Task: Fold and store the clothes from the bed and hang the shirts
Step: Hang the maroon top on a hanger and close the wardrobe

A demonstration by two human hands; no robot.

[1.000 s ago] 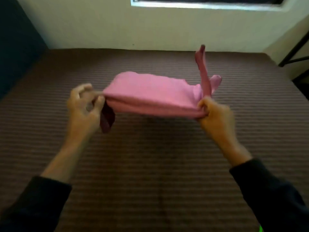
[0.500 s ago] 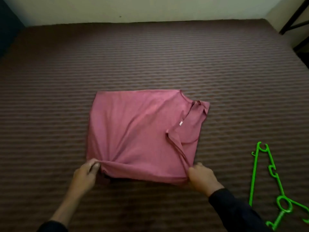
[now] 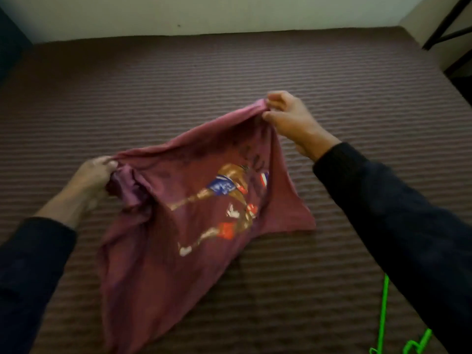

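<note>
Now the soft pink T-shirt with a cartoon print (image 3: 194, 208) hangs over the brown striped bed (image 3: 332, 80); the left hand (image 3: 94, 175) pinches its near corner; the right hand (image 3: 288, 116) pinches its far corner; the shirt slants between them, its loose end drooping toward the person.

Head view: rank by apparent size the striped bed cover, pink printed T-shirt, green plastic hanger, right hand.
1. Brown striped bed cover, fills most of the frame.
2. Pink printed T-shirt.
3. Right hand.
4. Green plastic hanger, only a thin part shows at the frame edge, so its rank below the hand is unsure.
</note>
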